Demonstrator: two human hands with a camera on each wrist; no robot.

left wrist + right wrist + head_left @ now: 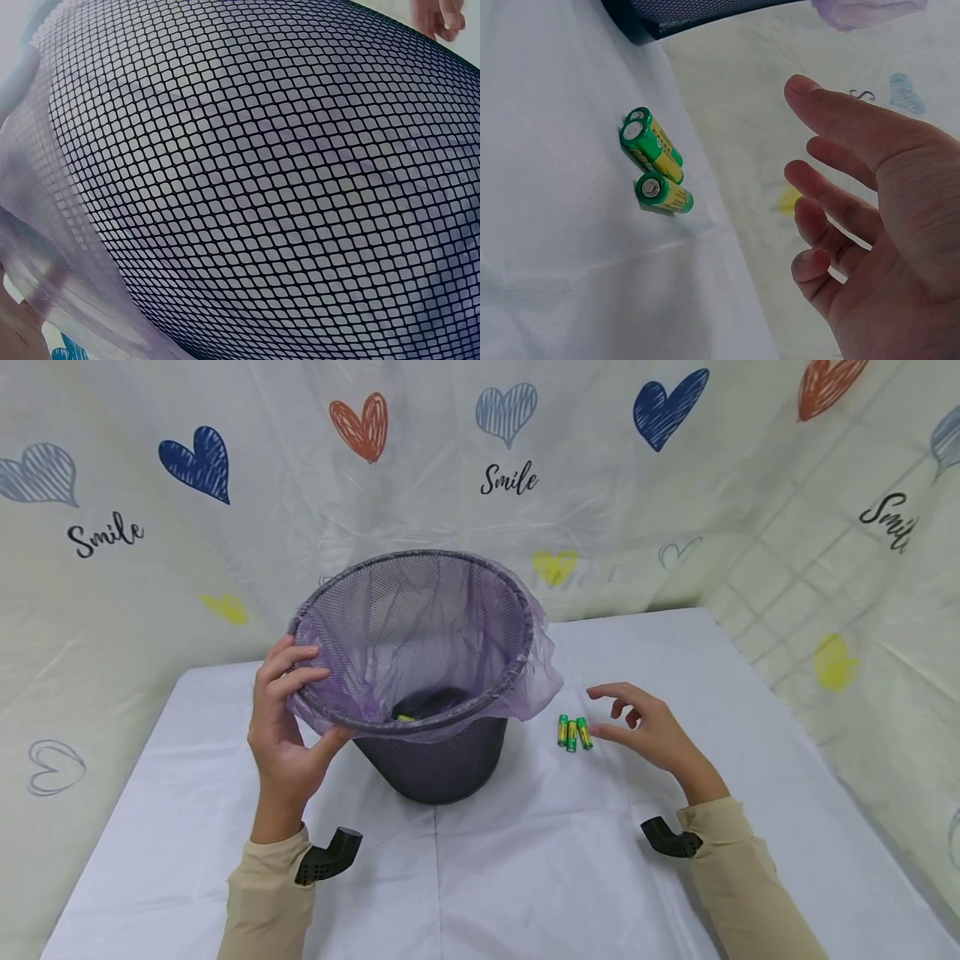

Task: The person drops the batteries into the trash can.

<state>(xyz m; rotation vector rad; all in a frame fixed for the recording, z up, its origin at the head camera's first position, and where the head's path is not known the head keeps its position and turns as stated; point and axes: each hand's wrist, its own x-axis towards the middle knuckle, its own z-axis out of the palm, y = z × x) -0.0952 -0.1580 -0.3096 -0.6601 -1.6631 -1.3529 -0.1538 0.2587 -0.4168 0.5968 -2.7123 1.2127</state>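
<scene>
My left hand (288, 735) grips the rim of a black mesh wastebasket (435, 768), fingers over the edge and thumb below it. A thin purple bin liner (337, 668) lines the basket and folds out over its rim. The basket tilts toward me. Its mesh wall (247, 165) fills most of the left wrist view. Three green and yellow batteries (572, 735) lie close together on the table, right of the basket. Just beside them is my right hand (648, 727), its fingers loosely bent and apart, holding nothing. In the right wrist view the batteries (654, 154) are left of the fingertips.
A small yellow-green item (406, 718) shows inside the basket near its bottom. The white cloth-covered table (525, 877) ends at a pale curtain (435, 502) printed with hearts and "Smile". Each wrist bears a black bracket (330, 857).
</scene>
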